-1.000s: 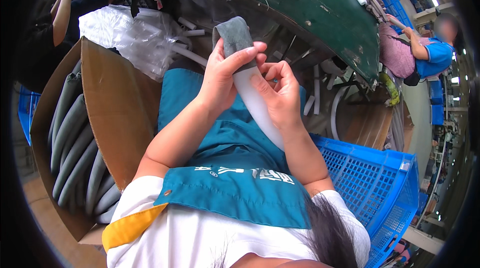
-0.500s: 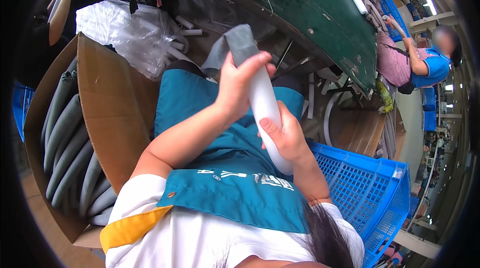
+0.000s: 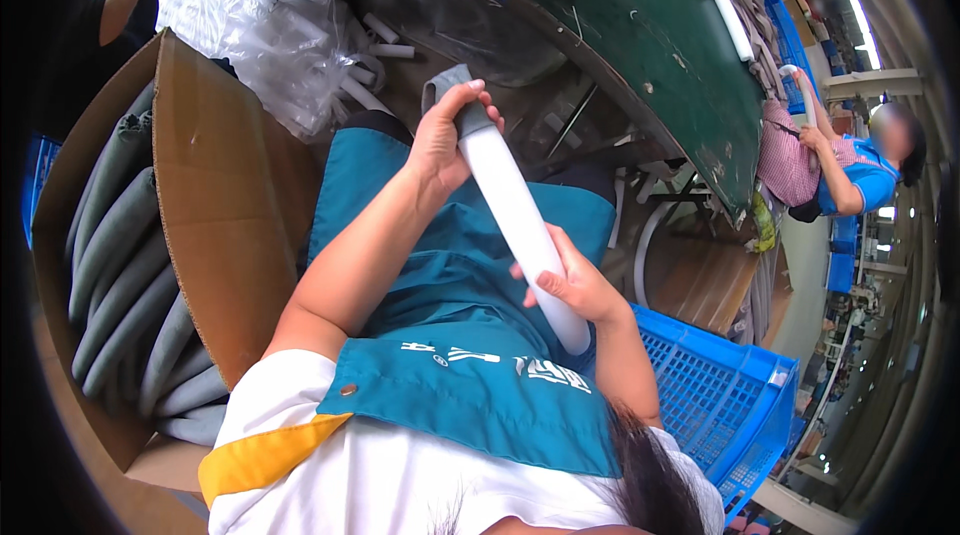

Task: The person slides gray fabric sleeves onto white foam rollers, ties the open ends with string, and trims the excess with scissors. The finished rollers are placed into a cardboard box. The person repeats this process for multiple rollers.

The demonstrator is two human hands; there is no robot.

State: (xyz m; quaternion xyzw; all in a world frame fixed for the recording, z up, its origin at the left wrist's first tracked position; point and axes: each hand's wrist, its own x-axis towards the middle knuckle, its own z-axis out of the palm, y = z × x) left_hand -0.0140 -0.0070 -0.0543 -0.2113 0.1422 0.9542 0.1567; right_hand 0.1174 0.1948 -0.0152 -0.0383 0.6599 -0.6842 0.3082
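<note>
A white foam tube (image 3: 512, 197) slants across my lap, its near end by my apron's bib. Bunched grey fabric (image 3: 466, 117), like a sleeve, covers the tube's far end. My left hand (image 3: 447, 135) is closed around that covered end, thumb and fingers pressing the fabric. Lower down, my right hand (image 3: 577, 280) grips the bare white part, its thumb on top and its fingertips showing at the left side. Whatever lies inside the fabric beyond my left hand is hidden.
At my left stands an open cardboard box (image 3: 225, 205) full of grey fabric-covered tubes (image 3: 130, 265). A clear plastic bag (image 3: 255, 35) with white tubes lies ahead. A green table (image 3: 640, 55) stands ahead right, a blue crate (image 3: 700, 375) at my right. Other people work nearby.
My left hand has shifted left and grips nearer the tube's far end. The grey fabric is more bunched there, and more white tube shows. My right hand has moved slightly down the tube.
</note>
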